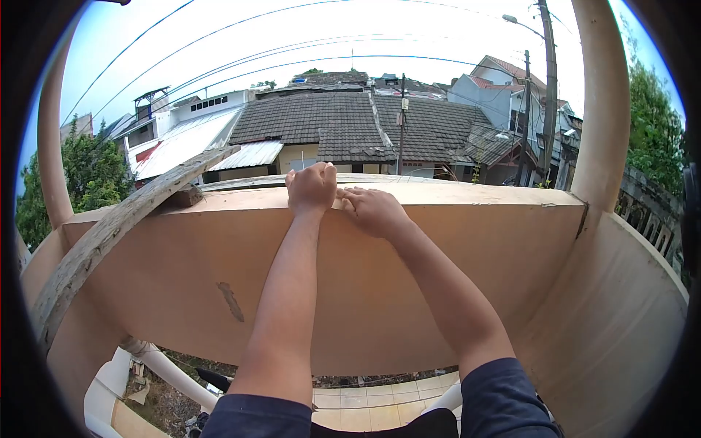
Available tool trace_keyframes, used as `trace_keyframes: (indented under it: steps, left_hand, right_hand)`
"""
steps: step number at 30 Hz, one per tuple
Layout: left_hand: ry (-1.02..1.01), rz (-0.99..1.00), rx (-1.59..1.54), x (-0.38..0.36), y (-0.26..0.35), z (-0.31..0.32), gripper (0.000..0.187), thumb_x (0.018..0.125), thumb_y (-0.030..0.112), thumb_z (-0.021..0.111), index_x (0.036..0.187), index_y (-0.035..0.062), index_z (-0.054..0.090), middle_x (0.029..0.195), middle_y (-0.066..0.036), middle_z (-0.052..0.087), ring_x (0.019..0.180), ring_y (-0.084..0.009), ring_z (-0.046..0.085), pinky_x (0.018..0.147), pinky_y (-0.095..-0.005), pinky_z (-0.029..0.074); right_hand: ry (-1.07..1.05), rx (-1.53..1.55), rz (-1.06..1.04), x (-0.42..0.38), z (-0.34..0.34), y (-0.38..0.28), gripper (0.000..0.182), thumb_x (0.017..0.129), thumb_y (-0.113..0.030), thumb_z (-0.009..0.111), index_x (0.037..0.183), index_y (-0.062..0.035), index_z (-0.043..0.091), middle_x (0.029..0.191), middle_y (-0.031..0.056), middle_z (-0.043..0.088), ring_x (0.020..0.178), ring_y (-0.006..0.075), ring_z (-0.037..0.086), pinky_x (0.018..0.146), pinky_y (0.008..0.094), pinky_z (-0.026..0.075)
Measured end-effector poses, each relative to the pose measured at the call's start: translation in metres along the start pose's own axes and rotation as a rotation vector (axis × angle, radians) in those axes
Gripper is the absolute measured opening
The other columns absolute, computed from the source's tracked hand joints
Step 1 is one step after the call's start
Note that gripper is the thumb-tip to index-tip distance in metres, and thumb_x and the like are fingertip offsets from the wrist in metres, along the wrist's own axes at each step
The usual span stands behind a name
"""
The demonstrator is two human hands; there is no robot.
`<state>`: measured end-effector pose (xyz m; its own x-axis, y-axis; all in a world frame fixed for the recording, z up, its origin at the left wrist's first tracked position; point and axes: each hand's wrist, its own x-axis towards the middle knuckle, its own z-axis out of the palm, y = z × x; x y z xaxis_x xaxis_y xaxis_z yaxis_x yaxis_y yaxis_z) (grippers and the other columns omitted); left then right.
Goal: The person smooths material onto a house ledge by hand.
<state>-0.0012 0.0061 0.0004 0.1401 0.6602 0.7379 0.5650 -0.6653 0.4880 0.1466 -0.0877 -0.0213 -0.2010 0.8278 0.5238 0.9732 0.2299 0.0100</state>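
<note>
A: Any writing or labels? None readable anywhere.

B: Agreed. Wall [350, 248] at mid-frame: peach, flat-topped, one scuffed patch at lower left.

A: Left hand [312, 187] closed into a fist, resting on the wall's top edge at centre.

B: Right hand [372, 209] just beside it, fingers curled loosely over the same edge, nearly touching the fist. Holding nothing visible.

A: Weathered plank [109, 230] leaning across the upper left. Tiled roofs [343, 120] beyond.
</note>
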Motion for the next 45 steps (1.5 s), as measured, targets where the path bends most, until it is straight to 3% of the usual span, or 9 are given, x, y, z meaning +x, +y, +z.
trace_keyframes:
  steps: [5, 10, 15, 22, 26, 32, 37, 42, 45]
  left_hand:
    - [0.046, 0.054, -0.032, 0.004, -0.009, 0.008, 0.048, 0.102, 0.04, 0.043, 0.096, 0.0105, 0.08, 0.08, -0.013, 0.076, 0.092, -0.0309, 0.072, 0.125, -0.0521, 0.028]
    - [-0.213, -0.088, 0.118, 0.006, 0.004, 0.002, 0.056, 0.106, 0.051, 0.037, 0.119, 0.0166, 0.078, 0.126, -0.01, 0.075, 0.131, -0.028, 0.061, 0.129, -0.0566, 0.012]
    - [-0.292, -0.12, 0.106, 0.008, 0.007, -0.002, 0.058, 0.105, 0.06, 0.04, 0.141, 0.0226, 0.065, 0.13, -0.008, 0.073, 0.136, -0.029, 0.057, 0.131, -0.0552, 0.015]
    - [-0.392, -0.111, 0.165, 0.01, 0.015, -0.005, 0.066, 0.106, 0.063, 0.037, 0.154, 0.0206, 0.054, 0.146, -0.008, 0.066, 0.146, -0.028, 0.049, 0.132, -0.0558, 0.013]
    - [-0.426, -0.137, 0.343, 0.013, 0.003, 0.008, 0.077, 0.108, 0.068, 0.028, 0.165, 0.0174, 0.036, 0.162, -0.012, 0.049, 0.158, -0.0311, 0.032, 0.129, -0.0656, 0.001]
    - [-0.429, -0.098, 0.332, 0.02, -0.014, 0.016, 0.078, 0.109, 0.068, 0.023, 0.167, 0.0167, 0.032, 0.165, -0.012, 0.045, 0.157, -0.031, 0.033, 0.13, -0.0645, 0.007]
    - [-0.446, -0.137, 0.295, 0.013, 0.011, 0.002, 0.086, 0.104, 0.077, 0.022, 0.165, 0.0187, 0.038, 0.167, -0.01, 0.043, 0.159, -0.0303, 0.03, 0.129, -0.0652, 0.009]
    - [-0.422, -0.056, 0.23, 0.011, 0.002, 0.006, 0.08, 0.106, 0.073, 0.023, 0.167, 0.0222, 0.032, 0.171, -0.006, 0.037, 0.163, -0.0274, 0.018, 0.132, -0.0597, 0.002]
    - [-0.143, 0.084, 0.248, 0.006, -0.008, 0.009, 0.081, 0.106, 0.074, 0.019, 0.169, 0.0234, 0.026, 0.175, -0.003, 0.028, 0.165, -0.0303, 0.01, 0.131, -0.06, -0.005]
  right_hand:
    - [0.128, -0.092, 0.049, -0.025, -0.014, -0.016, 0.052, 0.11, -0.045, 0.041, 0.134, -0.008, 0.068, 0.129, 0.0101, 0.073, 0.122, 0.0243, 0.068, 0.105, 0.0417, 0.051]
    - [-0.31, -0.069, 0.487, -0.01, -0.06, -0.037, 0.075, 0.105, -0.07, 0.041, 0.117, -0.0034, 0.074, 0.124, 0.0136, 0.074, 0.122, 0.0238, 0.068, 0.105, 0.042, 0.051]
    - [-0.071, -0.157, 0.156, 0.004, -0.006, 0.011, 0.09, 0.103, -0.078, 0.032, 0.149, -0.004, 0.056, 0.148, 0.0114, 0.063, 0.139, 0.0281, 0.058, 0.116, 0.042, 0.044]
    - [-0.009, -0.081, 0.189, -0.021, -0.032, 0.008, 0.094, 0.103, -0.08, 0.025, 0.136, -0.0021, 0.067, 0.142, 0.016, 0.066, 0.136, 0.0291, 0.06, 0.111, 0.0436, 0.049]
    - [-0.449, 0.033, 0.417, 0.023, -0.042, 0.001, 0.11, 0.099, -0.085, 0.011, 0.116, 0.0, 0.078, 0.139, 0.0201, 0.067, 0.137, 0.0329, 0.059, 0.112, 0.0427, 0.049]
    - [-0.24, -0.035, 0.254, 0.019, -0.012, 0.013, 0.123, 0.091, -0.094, 0.009, 0.157, 0.0033, 0.045, 0.165, 0.0201, 0.043, 0.157, 0.0302, 0.035, 0.126, 0.04, 0.034]
    - [-0.241, 0.036, 0.222, -0.012, -0.028, 0.014, 0.124, 0.088, -0.097, 0.026, 0.155, 0.0045, 0.047, 0.163, 0.0264, 0.043, 0.157, 0.0353, 0.034, 0.127, 0.0426, 0.032]
    - [-0.371, 0.029, 0.373, 0.027, -0.018, 0.028, 0.135, 0.079, -0.104, 0.024, 0.162, 0.0028, 0.035, 0.169, 0.0281, 0.03, 0.161, 0.0386, 0.023, 0.129, 0.0459, 0.027]
    - [-0.391, 0.079, 0.368, 0.035, -0.017, 0.035, 0.144, 0.068, -0.11, 0.029, 0.161, -0.0005, 0.04, 0.168, 0.0287, 0.033, 0.16, 0.0386, 0.027, 0.128, 0.0462, 0.029]
